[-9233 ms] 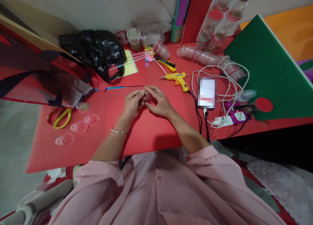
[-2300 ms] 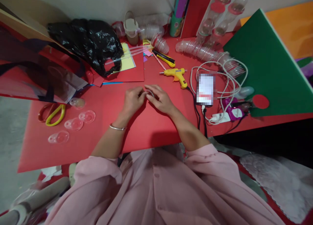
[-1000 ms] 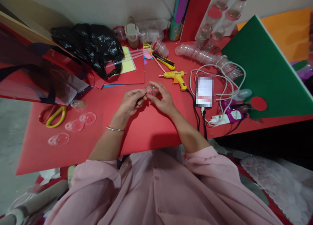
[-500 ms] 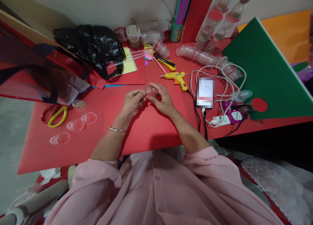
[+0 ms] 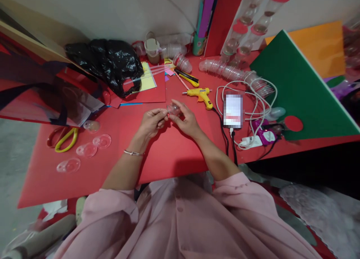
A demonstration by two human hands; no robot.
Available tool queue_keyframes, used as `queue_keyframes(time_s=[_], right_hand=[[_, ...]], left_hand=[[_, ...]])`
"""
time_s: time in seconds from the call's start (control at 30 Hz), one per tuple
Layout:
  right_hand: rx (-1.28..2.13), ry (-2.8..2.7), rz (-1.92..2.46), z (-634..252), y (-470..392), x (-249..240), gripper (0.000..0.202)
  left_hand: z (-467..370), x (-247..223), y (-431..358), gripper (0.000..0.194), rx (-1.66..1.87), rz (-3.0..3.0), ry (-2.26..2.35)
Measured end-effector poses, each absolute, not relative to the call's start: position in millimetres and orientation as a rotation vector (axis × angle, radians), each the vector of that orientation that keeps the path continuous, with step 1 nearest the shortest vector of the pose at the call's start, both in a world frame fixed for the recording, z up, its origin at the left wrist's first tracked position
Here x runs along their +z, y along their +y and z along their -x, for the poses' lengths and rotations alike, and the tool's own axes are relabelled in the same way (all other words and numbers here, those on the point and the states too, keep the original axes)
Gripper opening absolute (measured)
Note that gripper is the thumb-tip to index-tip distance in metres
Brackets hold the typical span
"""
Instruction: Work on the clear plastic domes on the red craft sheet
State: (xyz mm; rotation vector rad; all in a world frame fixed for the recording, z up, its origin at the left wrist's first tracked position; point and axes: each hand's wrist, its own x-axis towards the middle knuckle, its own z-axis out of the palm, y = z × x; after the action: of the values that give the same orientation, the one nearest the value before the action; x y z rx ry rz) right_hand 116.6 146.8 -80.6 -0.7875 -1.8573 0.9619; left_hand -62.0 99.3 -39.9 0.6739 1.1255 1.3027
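Note:
A small clear plastic cup (image 5: 174,109), rounded with a wide rim, is held between my two hands above the red tabletop. Curled around its body from the right are the fingers and thumb of my right hand (image 5: 184,117). My left hand (image 5: 153,121) is closed, its thumb and forefinger pinching at the cup's rim; whether something small is also in that pinch is hidden. Similar clear plastic cups (image 5: 87,149) lie to the left, one of them with brownish contents (image 5: 91,126). Beyond my hands rests a yellow glue gun (image 5: 200,96).
Scissors (image 5: 66,139) lie at the left by a red bag (image 5: 36,97). A black plastic bag (image 5: 105,65), a cutter knife (image 5: 188,78) and stacked clear cups (image 5: 233,71) line the back. Cables surround a phone (image 5: 233,110); a green board (image 5: 298,97) leans at right.
The view has tilted slightly, so the scene sits lower in the picture. The cup has turned a little between my fingers, and both hands keep hold of it.

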Motion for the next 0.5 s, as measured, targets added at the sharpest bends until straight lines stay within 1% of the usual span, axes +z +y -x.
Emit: queue_keyframes(time_s=[0.17, 0.37, 0.5], right_hand=[[0.984, -1.838, 0.780, -115.5, 146.8, -81.6, 0.064], [0.951, -1.871, 0.821, -115.9, 146.3, -82.1, 0.064], [0.862, -1.910, 0.842, -116.0, 146.8, -84.1, 0.064]], left_hand=[[62.9, -40.9, 100.0, 0.038, 1.284, -0.655, 1.132], [60.2, -42.7, 100.7, 0.033, 1.313, -0.683, 1.172], [56.4, -44.7, 100.8, 0.029, 1.357, -0.699, 1.192]])
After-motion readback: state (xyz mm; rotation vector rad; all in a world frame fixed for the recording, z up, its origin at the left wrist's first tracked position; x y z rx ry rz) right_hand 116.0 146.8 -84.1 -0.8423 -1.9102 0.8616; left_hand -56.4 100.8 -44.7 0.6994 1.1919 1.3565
